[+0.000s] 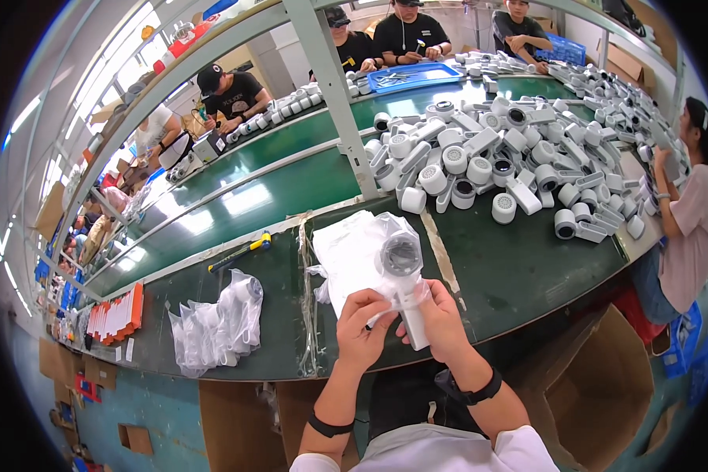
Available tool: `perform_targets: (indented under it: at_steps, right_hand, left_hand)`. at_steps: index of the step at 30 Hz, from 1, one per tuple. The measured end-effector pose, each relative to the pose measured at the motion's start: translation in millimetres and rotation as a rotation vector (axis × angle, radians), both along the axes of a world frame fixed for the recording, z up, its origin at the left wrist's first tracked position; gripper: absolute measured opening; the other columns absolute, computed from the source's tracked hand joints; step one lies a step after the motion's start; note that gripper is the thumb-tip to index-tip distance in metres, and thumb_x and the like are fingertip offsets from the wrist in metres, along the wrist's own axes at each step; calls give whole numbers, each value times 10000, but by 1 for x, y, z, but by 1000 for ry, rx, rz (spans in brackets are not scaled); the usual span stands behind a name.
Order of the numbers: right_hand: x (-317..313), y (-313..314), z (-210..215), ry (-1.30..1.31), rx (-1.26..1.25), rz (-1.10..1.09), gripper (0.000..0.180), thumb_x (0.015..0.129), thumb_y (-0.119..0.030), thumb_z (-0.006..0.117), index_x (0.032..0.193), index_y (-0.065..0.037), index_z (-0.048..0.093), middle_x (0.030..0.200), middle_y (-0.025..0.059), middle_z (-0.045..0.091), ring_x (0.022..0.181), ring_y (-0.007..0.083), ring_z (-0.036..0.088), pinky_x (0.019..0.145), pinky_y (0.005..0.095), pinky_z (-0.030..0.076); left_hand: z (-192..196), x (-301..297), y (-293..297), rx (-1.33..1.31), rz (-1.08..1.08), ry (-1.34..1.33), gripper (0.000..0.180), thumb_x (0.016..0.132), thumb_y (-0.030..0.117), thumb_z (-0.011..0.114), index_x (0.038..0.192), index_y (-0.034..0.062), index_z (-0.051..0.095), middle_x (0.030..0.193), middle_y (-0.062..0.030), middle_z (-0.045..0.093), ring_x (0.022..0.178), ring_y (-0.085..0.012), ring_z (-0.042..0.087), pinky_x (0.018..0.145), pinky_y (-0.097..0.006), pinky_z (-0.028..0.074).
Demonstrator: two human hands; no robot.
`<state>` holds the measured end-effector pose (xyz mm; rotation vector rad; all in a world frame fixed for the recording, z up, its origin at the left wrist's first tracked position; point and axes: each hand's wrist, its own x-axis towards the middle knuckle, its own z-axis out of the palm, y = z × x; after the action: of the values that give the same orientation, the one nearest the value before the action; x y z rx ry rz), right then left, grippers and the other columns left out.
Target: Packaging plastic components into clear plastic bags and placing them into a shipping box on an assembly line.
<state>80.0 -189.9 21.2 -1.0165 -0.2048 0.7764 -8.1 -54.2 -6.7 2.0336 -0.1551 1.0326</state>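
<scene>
Bright, cool light falls from ceiling tubes (25,115), throwing white glare onto the green conveyor (300,178). Fisheye distortion bends edges toward the rim, the corners go black, and far-left details look soft.

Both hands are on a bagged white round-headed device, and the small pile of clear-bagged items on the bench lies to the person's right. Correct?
No: the head view shows the small pile of clear-bagged items to the person's left. The left hand and right hand are indeed on the bagged device.
</scene>
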Motion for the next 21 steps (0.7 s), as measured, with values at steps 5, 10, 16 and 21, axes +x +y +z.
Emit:
perform_targets:
  at_steps: [5, 10, 16, 21]
  right_hand:
    - [1, -1, 5, 81, -6, 41, 310, 1012, -350, 473, 1145, -70, 455, 897, 112, 632, 568, 197, 635, 441, 301, 521]
    - [6, -4, 7, 162, 22, -59, 265, 1009, -332, 475, 1124, -93, 477, 897, 101, 633, 604, 191, 638, 431, 314, 531]
    - [3, 7, -11, 64, -90, -173, 291, 977, -359, 550, 1037, -84, 478, 857, 73, 624, 600, 153, 626, 385, 289, 489]
    - [4, 4, -8, 47, -92, -189, 321, 966, -312, 585, 1070, -33, 465, 895, 74, 623, 608, 130, 605, 428, 281, 487]
  left_hand:
    - [6, -1, -1, -212, 0, 26, 365, 726, -99, 744, 1051, 41, 654, 1094, -77, 591, 790, -100, 543, 563, -210, 400]
    - [8, 4, -12, -293, -34, 69, 329, 813, -154, 624, 1097, 11, 607, 1099, -65, 576, 756, -77, 559, 627, -199, 455]
    - [0, -5, -18, -335, -17, 170, 301, 812, -98, 661, 1086, 18, 615, 1114, -89, 590, 735, -82, 535, 589, -203, 440]
    - [5, 3, -22, -178, 62, 38, 388, 713, -72, 750, 1062, 39, 622, 1100, -86, 598, 765, -106, 523, 570, -213, 410]
